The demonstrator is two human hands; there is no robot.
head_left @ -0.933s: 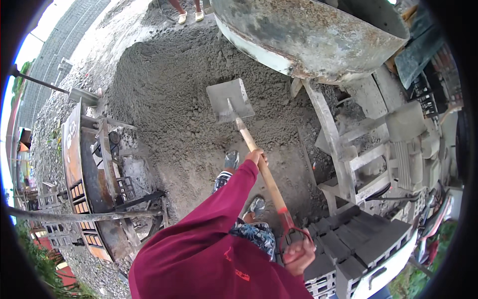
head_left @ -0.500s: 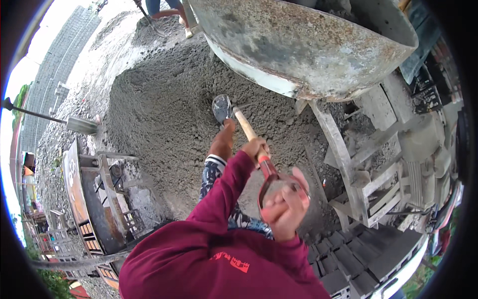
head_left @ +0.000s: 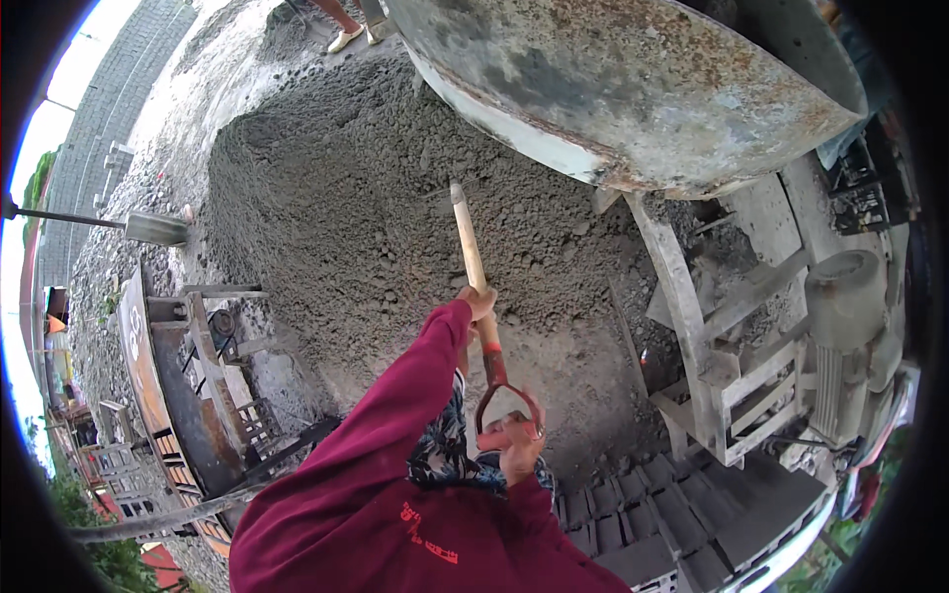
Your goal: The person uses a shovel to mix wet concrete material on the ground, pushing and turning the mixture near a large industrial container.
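Observation:
Both my hands are closed on a shovel with a pale wooden shaft and a red D-shaped grip. My left hand wraps round the lower part of the wood, just above the red section. At the near end, my right hand holds the crossbar of the D-grip. The shaft points away from me into a broad heap of grey, damp, crumbly mix. Its blade cannot be seen; the far end of the shaft meets the heap's face, where the material seems to cover it.
A rusty, grey-crusted metal drum overhangs the heap at far right, on a frame with a leg. Rows of grey blocks lie near right. At left stand a metal-and-wood frame and another shovel's blade. A person's feet show at far left.
My right hand and the D-grip have moved nearer my body and left, and the shaft stands steeper in view. My foot beside the shaft has gone out of sight. The other person's tool has left view.

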